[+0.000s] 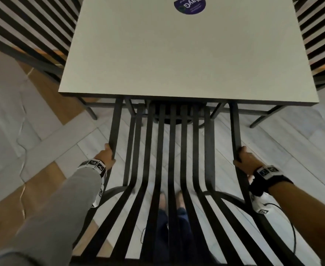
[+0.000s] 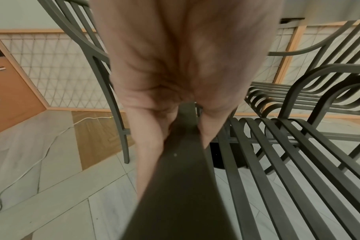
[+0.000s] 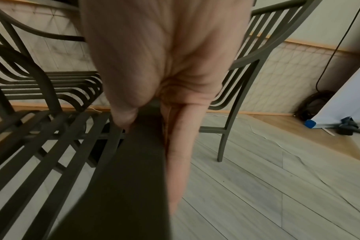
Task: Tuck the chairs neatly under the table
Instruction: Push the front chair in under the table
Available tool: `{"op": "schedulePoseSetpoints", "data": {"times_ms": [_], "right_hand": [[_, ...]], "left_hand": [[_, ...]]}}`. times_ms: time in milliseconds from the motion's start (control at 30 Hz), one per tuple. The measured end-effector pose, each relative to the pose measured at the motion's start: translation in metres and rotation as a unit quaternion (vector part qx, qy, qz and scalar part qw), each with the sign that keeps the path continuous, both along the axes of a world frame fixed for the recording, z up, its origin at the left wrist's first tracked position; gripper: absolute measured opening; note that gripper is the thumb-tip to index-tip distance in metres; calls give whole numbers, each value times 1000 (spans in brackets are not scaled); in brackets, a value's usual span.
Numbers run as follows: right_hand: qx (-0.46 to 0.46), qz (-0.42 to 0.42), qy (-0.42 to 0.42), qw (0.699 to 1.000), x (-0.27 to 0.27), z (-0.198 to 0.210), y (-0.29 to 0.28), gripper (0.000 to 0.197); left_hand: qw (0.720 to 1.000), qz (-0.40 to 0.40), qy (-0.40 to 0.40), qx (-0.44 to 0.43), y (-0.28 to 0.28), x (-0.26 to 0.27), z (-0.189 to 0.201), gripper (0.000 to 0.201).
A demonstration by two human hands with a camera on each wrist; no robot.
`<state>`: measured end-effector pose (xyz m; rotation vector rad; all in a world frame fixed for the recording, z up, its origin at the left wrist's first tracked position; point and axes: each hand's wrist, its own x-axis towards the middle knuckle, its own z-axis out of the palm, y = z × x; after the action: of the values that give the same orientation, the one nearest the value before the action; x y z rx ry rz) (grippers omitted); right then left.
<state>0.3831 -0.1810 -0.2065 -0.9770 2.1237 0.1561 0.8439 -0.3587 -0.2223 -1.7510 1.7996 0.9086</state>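
Note:
A dark slatted metal chair (image 1: 172, 160) stands right in front of me, its seat pushed under the near edge of the pale square table (image 1: 177, 60). My left hand (image 1: 107, 155) grips the left side rail of the chair's back, with the fingers curled round the rail (image 2: 175, 162). My right hand (image 1: 243, 158) grips the right side rail (image 3: 138, 162) the same way. In both wrist views the chair's seat slats (image 2: 288, 154) (image 3: 51, 138) run away toward the table's dark base.
Two more slatted chairs stand at the table's left side (image 1: 29, 31) and right side (image 1: 321, 35). A purple round sticker (image 1: 189, 4) lies on the tabletop. A white cable (image 1: 23, 120) trails over the floor at left. A white banner stand (image 3: 339, 104) leans at right.

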Motion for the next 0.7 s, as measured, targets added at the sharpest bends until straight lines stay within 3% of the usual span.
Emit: {"op": "schedulePoseSetpoints", "data": {"times_ms": [533, 700], "right_hand": [[22, -11, 21, 999, -7, -7, 0, 39], [27, -22, 39, 999, -2, -2, -3, 48]], "left_hand": [[999, 2, 48, 4, -1, -6, 10, 65], [998, 12, 58, 18, -3, -6, 11, 68]]}}
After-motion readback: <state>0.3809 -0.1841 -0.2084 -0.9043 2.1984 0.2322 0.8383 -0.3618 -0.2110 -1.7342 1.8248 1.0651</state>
